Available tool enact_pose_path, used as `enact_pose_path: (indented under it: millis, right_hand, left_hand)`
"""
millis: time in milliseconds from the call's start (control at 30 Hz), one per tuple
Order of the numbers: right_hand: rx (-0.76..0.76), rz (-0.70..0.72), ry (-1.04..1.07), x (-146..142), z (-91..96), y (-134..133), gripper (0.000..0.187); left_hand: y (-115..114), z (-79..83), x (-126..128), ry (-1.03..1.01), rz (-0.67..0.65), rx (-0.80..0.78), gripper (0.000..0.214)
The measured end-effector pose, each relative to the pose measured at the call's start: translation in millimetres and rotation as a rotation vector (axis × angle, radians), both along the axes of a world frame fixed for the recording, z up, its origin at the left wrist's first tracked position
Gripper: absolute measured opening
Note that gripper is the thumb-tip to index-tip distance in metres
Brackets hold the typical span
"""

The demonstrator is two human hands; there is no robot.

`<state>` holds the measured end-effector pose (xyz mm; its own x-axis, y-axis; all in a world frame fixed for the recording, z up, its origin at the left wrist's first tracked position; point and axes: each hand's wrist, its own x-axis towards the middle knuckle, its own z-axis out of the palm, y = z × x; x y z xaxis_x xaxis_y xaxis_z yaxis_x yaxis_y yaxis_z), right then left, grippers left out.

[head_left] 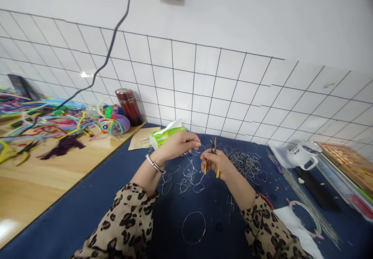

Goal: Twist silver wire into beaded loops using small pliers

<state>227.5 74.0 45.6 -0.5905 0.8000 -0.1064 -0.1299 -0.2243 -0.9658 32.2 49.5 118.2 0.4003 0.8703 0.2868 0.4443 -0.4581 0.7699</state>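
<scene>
My right hand (215,161) is closed around pliers (214,146) with yellow handles, their dark jaws pointing up. Just to its left, my left hand (184,142) pinches a thin wire (199,152), whose full course is too fine to make out. Below both hands lie a tangle of bent wire pieces (188,183) and a strand with small pink beads. Closer to me, a wire loop (182,228) with a pink section rests on the dark blue cloth (171,220).
Beyond my hands are a green tissue pack (167,132) and a heap of wire bits (246,164). A white mug (304,156), straight wires (309,202) and a wire coil (316,216) are right. A red thermos (129,106) and colourful pipe cleaners (70,121) are left.
</scene>
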Motion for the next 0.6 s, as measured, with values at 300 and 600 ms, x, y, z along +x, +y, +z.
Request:
enact_pose_path:
  millis: [300,600]
  right_hand:
    - [-0.017,0.024,0.04,-1,-4.9,4,0.044]
    - [0.424,-0.247,-0.504,7,-47.4,23,0.035]
  left_hand:
    - [8,-10.1,6,-0.255,0.138,0.097,0.021]
    - [4,-5.6,9,-0.288,0.174,0.095,0.023]
